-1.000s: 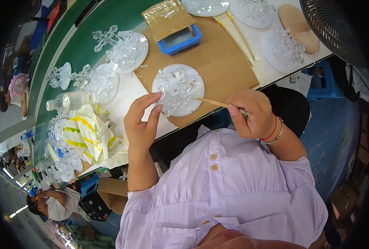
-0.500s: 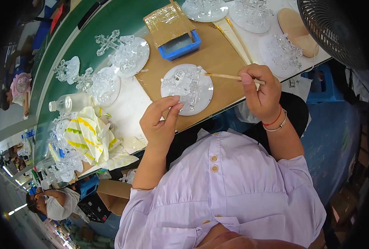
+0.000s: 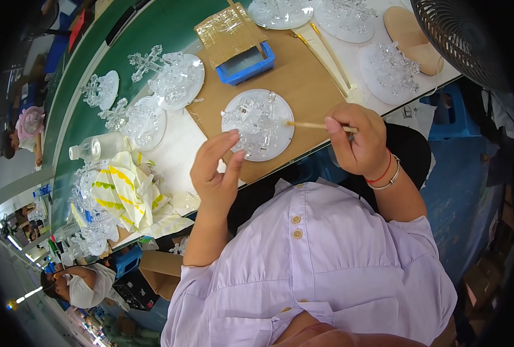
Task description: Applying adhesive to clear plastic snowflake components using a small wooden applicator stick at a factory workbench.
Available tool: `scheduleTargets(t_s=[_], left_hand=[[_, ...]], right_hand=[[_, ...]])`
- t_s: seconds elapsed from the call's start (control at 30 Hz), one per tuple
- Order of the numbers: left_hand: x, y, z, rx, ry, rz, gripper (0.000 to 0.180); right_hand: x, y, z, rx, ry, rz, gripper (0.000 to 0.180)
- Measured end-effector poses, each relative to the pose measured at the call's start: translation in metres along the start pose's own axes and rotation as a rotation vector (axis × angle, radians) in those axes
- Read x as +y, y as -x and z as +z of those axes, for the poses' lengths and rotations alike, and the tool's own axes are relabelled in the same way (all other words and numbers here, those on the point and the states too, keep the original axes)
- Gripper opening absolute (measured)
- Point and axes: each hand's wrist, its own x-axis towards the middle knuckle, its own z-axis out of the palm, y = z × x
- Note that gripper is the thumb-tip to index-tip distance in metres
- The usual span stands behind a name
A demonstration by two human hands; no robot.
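Clear plastic pieces, gathered into an ornament, sit on a round white disc in front of the person. The disc lies on a brown cardboard sheet, near the table's front edge. The left hand is at the lower left of the disc, loosely curled, with a gap between thumb and forefinger and nothing visible between them; I cannot tell whether a fingertip touches the disc. The right hand grasps a thin wooden stick between thumb and fingers, its tip pointing left at the right side of the disc. Around the right wrist are a red cord and a pale bracelet.

Behind the disc stands a blue box, partly covered by a taped piece of cardboard. To its right, 2 long thin sticks lie side by side. Near the fan, another disc with clear pieces lies beside a beige board. On the left, a clear bottle lies on its side, just above a crumpled white wrapper with yellow and green marks.
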Motion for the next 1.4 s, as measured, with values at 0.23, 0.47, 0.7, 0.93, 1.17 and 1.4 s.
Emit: scheduleTargets(t_s=[0.23,0.47,0.7,0.93,1.17,1.4], left_hand=[[-0.004,-0.089,-0.090,0.238,-0.301,0.147,0.017],[-0.126,-0.236,-0.226,0.085,-1.178,0.044,0.029],[-0.198,-0.286,-0.210,-0.263,-1.007,-0.277,0.031],[-0.100,-0.267,-0.213,-0.020,-0.883,-0.023,0.024],[0.075,-0.130,-0.210,0.091,-0.640,0.142,0.019],[0.060,-0.035,-0.155,-0.216,-0.705,-0.149,0.018]], right_hand=[[0.000,0.002,-0.001,0.075,0.020,-0.034,0.002],[-0.009,0.014,-0.012,0.140,-0.103,0.062,0.013],[-0.011,0.026,-0.019,0.257,-0.256,0.176,0.017],[-0.010,0.030,-0.020,0.294,-0.232,0.163,0.018],[-0.012,0.036,-0.017,0.382,-0.276,0.134,0.016],[-0.012,0.043,-0.019,0.373,-0.260,0.114,0.012]])
